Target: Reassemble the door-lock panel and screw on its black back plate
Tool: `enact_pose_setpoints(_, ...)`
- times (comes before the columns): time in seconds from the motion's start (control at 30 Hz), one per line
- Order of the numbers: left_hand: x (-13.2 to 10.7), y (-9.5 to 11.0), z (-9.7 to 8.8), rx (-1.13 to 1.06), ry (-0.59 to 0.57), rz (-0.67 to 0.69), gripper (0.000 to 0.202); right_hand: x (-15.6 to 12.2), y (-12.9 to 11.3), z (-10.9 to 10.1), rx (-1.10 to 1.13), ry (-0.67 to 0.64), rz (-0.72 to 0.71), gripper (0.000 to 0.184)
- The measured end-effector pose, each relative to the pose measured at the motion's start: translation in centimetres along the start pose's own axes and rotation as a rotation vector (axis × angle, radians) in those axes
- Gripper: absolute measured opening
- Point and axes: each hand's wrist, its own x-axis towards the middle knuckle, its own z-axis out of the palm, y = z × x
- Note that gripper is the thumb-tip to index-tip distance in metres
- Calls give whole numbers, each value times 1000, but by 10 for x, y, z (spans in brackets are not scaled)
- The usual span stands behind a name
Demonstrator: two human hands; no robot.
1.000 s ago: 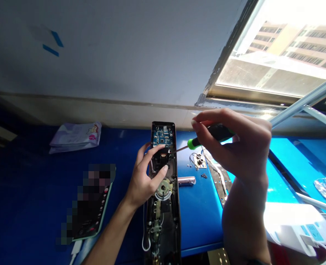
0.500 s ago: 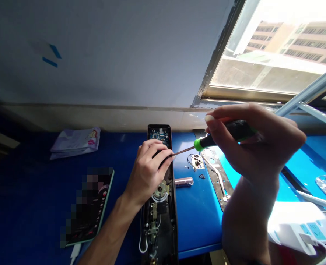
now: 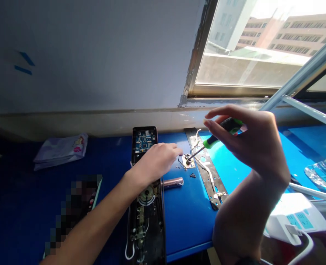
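Note:
In my right hand [image 3: 251, 136] is a screwdriver [image 3: 208, 142] with a black and green handle, closed in my fingers. Its shaft slants down to the left, the tip overlapping a small circuit board [image 3: 192, 165]; contact is unclear. My left hand [image 3: 163, 159] reaches over a long black casing [image 3: 158, 228], fingertips pressed together just left of that board. Whatever those fingers hold, if anything, is too small to make out. The open casing shows a blue circuit board [image 3: 144, 141] at its far end and a round metal mechanism [image 3: 145, 197] under my left wrist.
Small dark screws [image 3: 192, 175] lie near a shiny cylinder [image 3: 174, 183]. A black perforated plate [image 3: 207, 180] with white wires is to their right. Phone [image 3: 77, 206] and folded packet [image 3: 60, 151] lie left; a white power strip [image 3: 295, 217] and plastic bottle [image 3: 323, 173] are right.
My left hand has moved right, from inside the casing to beside the small board. The screwdriver tip has also left the casing and is now at that board. The view has shifted right.

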Motion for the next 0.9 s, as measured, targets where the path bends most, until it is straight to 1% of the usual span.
enact_pose_setpoints(0.07,14,1,5,157,-228,50,30,-1,6,-2,19,-38,44,17)
enact_pose_setpoints(0.1,19,2,7,215,-305,63,32,-2,8,-3,42,-57,64,20)
enact_pose_setpoints(0.17,27,4,14,269,-369,67,34,-3,11,-5,93,-79,95,25)
enact_pose_setpoints(0.3,33,7,28,277,-393,53,32,-4,13,-7,117,-89,112,29)
enact_pose_setpoints(0.4,35,8,33,283,-411,48,31,-4,14,-9,124,-93,115,31)
enact_pose_setpoints(0.7,37,7,31,332,-516,77,35,-2,13,-9,173,-114,116,29)
enact_pose_setpoints(0.9,34,10,29,341,-517,84,34,-3,12,-8,146,-113,91,29)
